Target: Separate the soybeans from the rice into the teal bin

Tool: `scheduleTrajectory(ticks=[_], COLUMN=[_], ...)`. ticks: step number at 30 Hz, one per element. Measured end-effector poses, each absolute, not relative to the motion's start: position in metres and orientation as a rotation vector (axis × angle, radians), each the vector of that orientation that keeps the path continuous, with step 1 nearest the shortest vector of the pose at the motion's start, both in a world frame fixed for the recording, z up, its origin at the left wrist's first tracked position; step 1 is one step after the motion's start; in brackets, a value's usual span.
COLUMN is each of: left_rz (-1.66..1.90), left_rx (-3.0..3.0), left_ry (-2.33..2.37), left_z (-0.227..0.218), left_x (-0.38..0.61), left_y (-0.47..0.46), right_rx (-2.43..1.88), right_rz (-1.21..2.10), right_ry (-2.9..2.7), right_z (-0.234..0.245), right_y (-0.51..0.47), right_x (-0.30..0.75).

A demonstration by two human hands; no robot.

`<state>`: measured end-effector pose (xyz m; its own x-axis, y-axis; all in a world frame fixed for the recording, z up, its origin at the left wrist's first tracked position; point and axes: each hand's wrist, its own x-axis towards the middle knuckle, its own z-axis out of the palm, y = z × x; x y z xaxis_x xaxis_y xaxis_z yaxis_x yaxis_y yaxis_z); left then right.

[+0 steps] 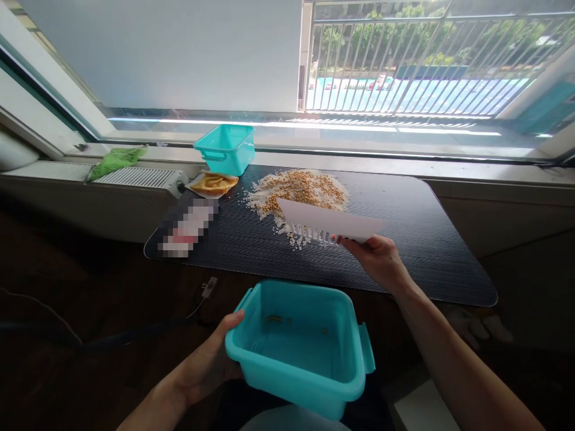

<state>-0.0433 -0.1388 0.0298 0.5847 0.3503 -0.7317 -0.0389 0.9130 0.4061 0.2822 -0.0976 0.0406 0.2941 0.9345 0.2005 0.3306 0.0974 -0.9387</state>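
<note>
Beside a bright window [426,60] stands a dark table [404,203], with a loose pile [305,182] of yellow and white grains near its far edge. The right hand [380,260] pinches one end of a white card [330,220] over the pile's near side; whether they touch, I cannot tell. The left hand [206,362] grips a turquoise tub [296,380] by its left side, a few grains inside.

From here the card [335,220] hides part of the grain pile [300,184] — its print [314,233] too tiny to read. The tub [291,380] hides fingers of the left hand [209,360]; blur masks a tabletop object [191,229].
</note>
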Motion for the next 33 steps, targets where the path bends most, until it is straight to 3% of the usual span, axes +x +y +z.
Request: scheduleTrajectory(ticks=[23,33], left_rz=[0.278,0.291], left_rx=[0.383,0.355], left_ry=[0.952,1.053], left_z=[0.022,0.027], left_x=[-0.058,-0.071], left_y=[-0.136,-0.134], right_rx=[-1.434,-1.311], right_rz=[0.747,0.997], right_ry=[-1.313,-1.581], right_z=[0.034,0.038], right_y=[-0.094,-0.110], right_x=[0.269,0.252])
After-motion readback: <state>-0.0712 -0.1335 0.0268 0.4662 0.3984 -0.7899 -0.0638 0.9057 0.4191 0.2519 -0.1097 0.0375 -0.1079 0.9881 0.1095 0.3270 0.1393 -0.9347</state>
